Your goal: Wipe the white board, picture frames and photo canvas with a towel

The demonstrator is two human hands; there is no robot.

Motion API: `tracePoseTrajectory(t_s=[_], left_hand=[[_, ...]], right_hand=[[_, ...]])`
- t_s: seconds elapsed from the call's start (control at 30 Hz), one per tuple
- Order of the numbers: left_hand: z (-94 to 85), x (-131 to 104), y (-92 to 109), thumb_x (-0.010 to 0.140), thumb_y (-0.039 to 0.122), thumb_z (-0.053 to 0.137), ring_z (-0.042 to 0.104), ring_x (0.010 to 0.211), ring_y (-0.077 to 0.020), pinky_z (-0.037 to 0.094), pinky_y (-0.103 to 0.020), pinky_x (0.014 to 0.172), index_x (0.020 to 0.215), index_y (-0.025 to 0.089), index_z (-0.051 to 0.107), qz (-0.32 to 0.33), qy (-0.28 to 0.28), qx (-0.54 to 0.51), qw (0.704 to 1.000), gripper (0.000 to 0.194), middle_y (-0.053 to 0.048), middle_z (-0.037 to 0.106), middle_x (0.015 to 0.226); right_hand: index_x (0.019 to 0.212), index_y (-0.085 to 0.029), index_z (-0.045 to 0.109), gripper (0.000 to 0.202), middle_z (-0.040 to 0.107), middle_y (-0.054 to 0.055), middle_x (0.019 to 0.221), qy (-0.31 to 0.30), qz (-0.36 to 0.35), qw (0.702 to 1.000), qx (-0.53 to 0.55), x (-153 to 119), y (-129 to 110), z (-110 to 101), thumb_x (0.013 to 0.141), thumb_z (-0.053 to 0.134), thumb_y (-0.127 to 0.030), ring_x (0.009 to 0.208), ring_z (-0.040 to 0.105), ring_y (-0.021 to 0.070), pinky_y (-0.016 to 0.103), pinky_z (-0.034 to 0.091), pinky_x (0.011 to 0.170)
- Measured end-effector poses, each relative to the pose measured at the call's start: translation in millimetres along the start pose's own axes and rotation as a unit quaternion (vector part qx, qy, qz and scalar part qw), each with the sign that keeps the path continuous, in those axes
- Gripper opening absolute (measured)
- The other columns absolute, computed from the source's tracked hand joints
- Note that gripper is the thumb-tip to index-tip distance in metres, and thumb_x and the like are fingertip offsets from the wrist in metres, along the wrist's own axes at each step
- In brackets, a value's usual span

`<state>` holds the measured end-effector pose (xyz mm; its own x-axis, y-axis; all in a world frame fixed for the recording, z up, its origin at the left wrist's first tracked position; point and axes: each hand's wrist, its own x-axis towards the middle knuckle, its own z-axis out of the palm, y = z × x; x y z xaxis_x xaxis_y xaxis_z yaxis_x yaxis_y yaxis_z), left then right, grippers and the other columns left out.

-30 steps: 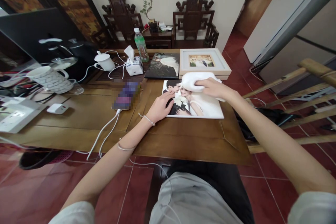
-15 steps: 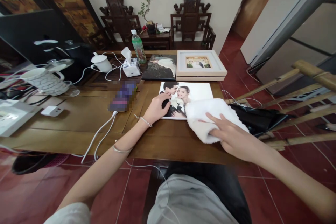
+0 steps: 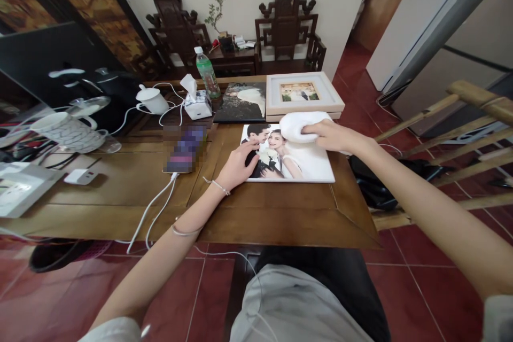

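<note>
A flat photo panel [image 3: 300, 165] with a picture of a couple lies on the wooden table in front of me. My left hand [image 3: 239, 164] rests on its left edge, fingers spread over the picture. In my right hand [image 3: 334, 134] is a bunched white fluffy cloth [image 3: 304, 124], pressed on the upper right part of the panel. The cloth hides that corner. Just behind lie a dark photo panel [image 3: 236, 107] and, to its right, a pale wooden picture frame [image 3: 334, 99] stacked on another.
Left of the panel lies a phone [image 3: 185, 149] with white cables. Further back stand a tissue box [image 3: 199, 107], a green-labelled bottle [image 3: 207, 74], a lidded white cup [image 3: 152, 100] and a patterned mug [image 3: 64, 131]. A bamboo chair [image 3: 473, 117] is at the right.
My right hand has carried the cloth up and away from me, from the panel's lower right to its upper right. The left hand stays on the panel.
</note>
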<state>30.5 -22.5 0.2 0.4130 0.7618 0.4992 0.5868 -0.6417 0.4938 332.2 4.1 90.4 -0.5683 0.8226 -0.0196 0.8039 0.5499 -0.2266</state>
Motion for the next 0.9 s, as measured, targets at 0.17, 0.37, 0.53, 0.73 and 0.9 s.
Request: tracePoseTrajectory(t_s=[0.17,0.37,0.53,0.73,0.9], left_hand=[[0.0,0,0,0.095,0.034,0.051,0.057,0.128,-0.0286,0.042,-0.050,0.112,0.113,0.017,0.065,0.000,-0.002,-0.001,1.000,0.029,-0.015,0.063,0.133],[0.4,0,-1,0.095,0.034,0.052,0.057,0.127,-0.0284,0.042,-0.051,0.112,0.113,0.018,0.064,-0.007,-0.003,-0.009,1.000,0.027,-0.014,0.063,0.133],[0.5,0,1,0.095,0.031,0.051,0.057,0.128,-0.0280,0.042,-0.050,0.113,0.114,0.017,0.064,-0.008,0.003,-0.004,1.000,0.027,-0.014,0.063,0.134],[0.3,0,4,0.094,0.028,0.051,0.054,0.132,-0.0257,0.041,-0.046,0.114,0.126,0.015,0.060,-0.023,-0.001,0.014,1.000,0.036,-0.014,0.061,0.137],[1.3,0,1,0.095,0.030,0.050,0.044,0.140,-0.0264,0.034,-0.046,0.119,0.133,0.011,0.057,-0.038,-0.014,0.013,0.999,0.044,-0.017,0.050,0.148]], right_hand=[[0.130,-0.020,0.063,0.062,0.065,0.010,0.130,0.004,0.035,0.999,0.008,15,9,-4,0.073,0.043,-0.005,0.120,0.056,0.0292,0.041,0.044,0.098],[0.127,-0.020,0.064,0.062,0.068,0.009,0.124,0.006,0.012,1.000,0.020,0,-3,2,0.072,0.042,-0.002,0.113,0.061,0.0272,0.039,0.048,0.093],[0.119,-0.018,0.066,0.060,0.061,0.012,0.137,0.007,-0.002,1.000,-0.006,-52,-30,22,0.069,0.041,0.003,0.134,0.049,0.0305,0.053,0.040,0.108],[0.099,-0.017,0.069,0.050,0.049,0.016,0.148,-0.004,-0.078,0.997,-0.022,-124,-69,41,0.067,0.037,0.005,0.148,0.022,0.0260,0.057,0.025,0.120],[0.094,-0.020,0.069,0.048,0.051,0.012,0.147,-0.031,-0.081,0.996,-0.023,-127,-79,37,0.066,0.039,0.005,0.145,0.031,0.0288,0.056,0.030,0.118]])
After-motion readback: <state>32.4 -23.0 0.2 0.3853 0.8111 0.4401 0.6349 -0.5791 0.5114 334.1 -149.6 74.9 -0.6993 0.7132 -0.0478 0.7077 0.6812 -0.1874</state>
